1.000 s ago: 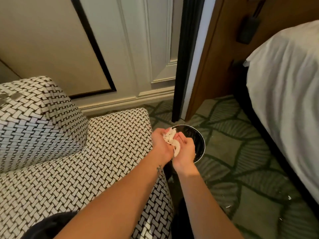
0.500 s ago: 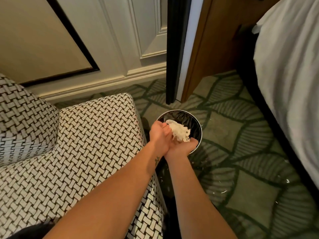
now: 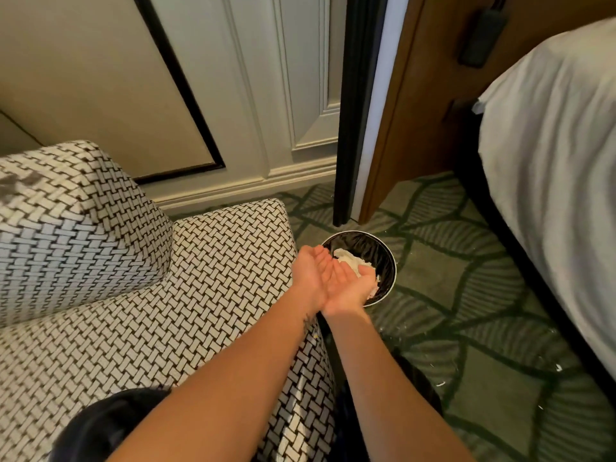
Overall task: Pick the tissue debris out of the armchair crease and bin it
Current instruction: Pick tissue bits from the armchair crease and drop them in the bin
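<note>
Bin: round and small, with a pale rim. It is lined with a glossy black bag that creases down the inner wall. It stands on the carpet.

Tissue debris: a white, crumpled, ragged-edged wad, soft and fibrous. It sits inside the bin's mouth at the near-left side, right at the fingertips of the right hand. Cannot tell whether it rests on the fingers or lies loose on the liner.

Armchair: directly left of the bin, its seat corner almost against the rim. The upholstery is a black-and-white basket weave of small pale rectangles on dark ground. The padded arm, further left of the bin, is rounded and bulky.

Carpet: low pile, muted green, with dark outlined leaf shapes ribbed in stripes. White flecks are scattered on it, nearer the camera than the bin and to its right.

Bed: well right of the bin, with a smooth white sheet over a dark base.

Hands: the left hand and right hand are both palm-up and spread flat to slightly cupped. They press together along their inner edges, and neither grips anything. They hang over the near-left rim of the bin, fingers pointing into it. Both forearms are bare and converge at the wrists.
</note>
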`<move>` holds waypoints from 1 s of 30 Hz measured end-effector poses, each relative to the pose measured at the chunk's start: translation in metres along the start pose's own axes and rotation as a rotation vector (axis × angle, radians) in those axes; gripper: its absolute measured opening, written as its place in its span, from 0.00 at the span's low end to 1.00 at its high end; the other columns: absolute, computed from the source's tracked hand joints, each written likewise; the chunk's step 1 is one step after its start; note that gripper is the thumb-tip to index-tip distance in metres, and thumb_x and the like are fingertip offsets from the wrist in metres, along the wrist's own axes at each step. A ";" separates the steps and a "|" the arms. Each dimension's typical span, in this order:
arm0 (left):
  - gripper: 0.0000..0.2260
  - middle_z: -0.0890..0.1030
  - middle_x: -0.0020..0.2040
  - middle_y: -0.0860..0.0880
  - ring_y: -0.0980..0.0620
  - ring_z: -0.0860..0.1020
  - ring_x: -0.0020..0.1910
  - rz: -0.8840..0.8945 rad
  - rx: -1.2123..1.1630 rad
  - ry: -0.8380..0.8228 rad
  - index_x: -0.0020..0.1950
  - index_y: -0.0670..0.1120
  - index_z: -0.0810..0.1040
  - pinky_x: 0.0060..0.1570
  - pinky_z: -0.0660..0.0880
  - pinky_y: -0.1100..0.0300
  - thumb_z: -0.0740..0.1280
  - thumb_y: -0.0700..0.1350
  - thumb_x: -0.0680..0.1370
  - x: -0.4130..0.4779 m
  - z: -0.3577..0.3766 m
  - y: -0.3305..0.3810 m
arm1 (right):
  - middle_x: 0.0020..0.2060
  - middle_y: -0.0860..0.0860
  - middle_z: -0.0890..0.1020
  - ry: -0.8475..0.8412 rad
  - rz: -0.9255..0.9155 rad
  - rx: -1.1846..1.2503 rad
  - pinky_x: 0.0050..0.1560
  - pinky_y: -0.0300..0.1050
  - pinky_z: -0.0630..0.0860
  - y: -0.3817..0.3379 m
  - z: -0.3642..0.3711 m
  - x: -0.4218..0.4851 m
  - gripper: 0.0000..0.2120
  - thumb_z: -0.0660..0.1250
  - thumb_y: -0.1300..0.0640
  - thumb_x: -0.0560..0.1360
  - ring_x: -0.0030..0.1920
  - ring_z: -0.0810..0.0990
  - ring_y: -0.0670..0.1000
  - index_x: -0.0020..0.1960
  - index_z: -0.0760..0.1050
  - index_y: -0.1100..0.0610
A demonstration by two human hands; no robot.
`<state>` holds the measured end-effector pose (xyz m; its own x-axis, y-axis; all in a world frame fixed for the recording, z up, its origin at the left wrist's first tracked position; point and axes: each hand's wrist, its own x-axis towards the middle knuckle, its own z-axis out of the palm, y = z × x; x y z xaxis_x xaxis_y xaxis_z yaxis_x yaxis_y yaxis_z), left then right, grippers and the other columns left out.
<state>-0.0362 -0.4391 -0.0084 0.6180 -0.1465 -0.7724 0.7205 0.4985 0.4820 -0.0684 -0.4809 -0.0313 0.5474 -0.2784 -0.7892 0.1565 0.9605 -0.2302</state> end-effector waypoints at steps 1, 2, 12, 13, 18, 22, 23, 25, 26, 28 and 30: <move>0.19 0.76 0.70 0.40 0.44 0.74 0.70 0.021 -0.030 -0.004 0.71 0.37 0.73 0.73 0.68 0.52 0.56 0.44 0.84 -0.013 -0.006 0.004 | 0.73 0.63 0.69 -0.050 0.006 -0.018 0.76 0.54 0.65 0.005 -0.002 -0.013 0.31 0.55 0.48 0.82 0.74 0.69 0.60 0.77 0.60 0.67; 0.19 0.76 0.70 0.40 0.44 0.74 0.70 0.037 -0.065 -0.010 0.72 0.37 0.72 0.72 0.68 0.53 0.55 0.44 0.84 -0.026 -0.013 0.008 | 0.73 0.63 0.69 -0.096 0.022 -0.024 0.76 0.54 0.64 0.009 -0.004 -0.024 0.31 0.55 0.48 0.82 0.74 0.69 0.60 0.78 0.60 0.67; 0.19 0.80 0.64 0.38 0.42 0.79 0.63 0.293 -0.429 -0.077 0.69 0.38 0.73 0.64 0.76 0.51 0.55 0.46 0.84 -0.147 -0.128 0.072 | 0.69 0.63 0.74 -0.421 0.107 -0.249 0.74 0.55 0.67 0.104 0.007 -0.151 0.26 0.57 0.52 0.82 0.69 0.74 0.60 0.74 0.66 0.67; 0.18 0.80 0.63 0.38 0.43 0.80 0.62 0.317 -0.441 -0.071 0.69 0.38 0.73 0.60 0.78 0.52 0.56 0.46 0.84 -0.160 -0.142 0.080 | 0.69 0.63 0.75 -0.447 0.122 -0.267 0.74 0.55 0.68 0.118 0.007 -0.164 0.25 0.57 0.52 0.82 0.68 0.75 0.60 0.74 0.66 0.67; 0.17 0.84 0.59 0.37 0.40 0.82 0.59 0.424 -0.536 -0.055 0.68 0.37 0.75 0.62 0.78 0.49 0.58 0.44 0.83 -0.209 -0.219 0.108 | 0.66 0.63 0.76 -0.525 0.232 -0.378 0.73 0.55 0.69 0.180 0.007 -0.215 0.22 0.59 0.54 0.81 0.67 0.76 0.60 0.70 0.71 0.65; 0.18 0.82 0.61 0.36 0.38 0.81 0.61 0.462 -0.695 -0.022 0.68 0.39 0.74 0.68 0.74 0.44 0.57 0.45 0.82 -0.242 -0.296 0.128 | 0.65 0.63 0.78 -0.648 0.305 -0.583 0.73 0.55 0.69 0.228 0.003 -0.248 0.20 0.59 0.52 0.82 0.67 0.76 0.59 0.68 0.74 0.63; 0.18 0.83 0.61 0.37 0.38 0.81 0.61 0.481 -0.728 -0.003 0.67 0.39 0.74 0.67 0.74 0.44 0.56 0.46 0.82 -0.253 -0.321 0.131 | 0.64 0.62 0.78 -0.673 0.340 -0.634 0.72 0.55 0.69 0.245 -0.002 -0.258 0.20 0.59 0.52 0.82 0.66 0.77 0.59 0.68 0.74 0.63; 0.18 0.84 0.60 0.38 0.39 0.81 0.60 0.505 -0.758 0.031 0.67 0.40 0.75 0.65 0.76 0.45 0.57 0.46 0.82 -0.269 -0.352 0.133 | 0.64 0.62 0.79 -0.721 0.372 -0.725 0.72 0.55 0.70 0.267 -0.008 -0.267 0.20 0.59 0.52 0.82 0.66 0.77 0.59 0.68 0.73 0.62; 0.18 0.84 0.59 0.38 0.40 0.81 0.61 0.520 -0.775 0.060 0.67 0.40 0.75 0.64 0.76 0.45 0.56 0.47 0.82 -0.276 -0.371 0.131 | 0.64 0.61 0.79 -0.736 0.395 -0.767 0.71 0.55 0.71 0.282 -0.013 -0.275 0.20 0.59 0.53 0.82 0.66 0.77 0.59 0.69 0.73 0.62; 0.18 0.83 0.60 0.38 0.40 0.81 0.61 0.540 -0.796 0.102 0.67 0.40 0.75 0.64 0.76 0.45 0.57 0.47 0.83 -0.288 -0.402 0.128 | 0.65 0.62 0.79 -0.754 0.450 -0.844 0.70 0.54 0.72 0.311 -0.025 -0.286 0.20 0.59 0.53 0.82 0.66 0.77 0.59 0.69 0.72 0.62; 0.18 0.83 0.61 0.38 0.39 0.80 0.62 0.553 -0.835 0.140 0.67 0.39 0.75 0.64 0.75 0.45 0.57 0.47 0.83 -0.296 -0.432 0.123 | 0.64 0.62 0.79 -0.769 0.509 -0.886 0.69 0.53 0.72 0.339 -0.038 -0.296 0.19 0.59 0.53 0.82 0.66 0.77 0.59 0.68 0.73 0.62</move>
<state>-0.2669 0.0350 0.1005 0.7177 0.3605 -0.5958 -0.1394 0.9126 0.3844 -0.2084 -0.0733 0.1032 0.7629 0.4764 -0.4371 -0.6463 0.5454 -0.5337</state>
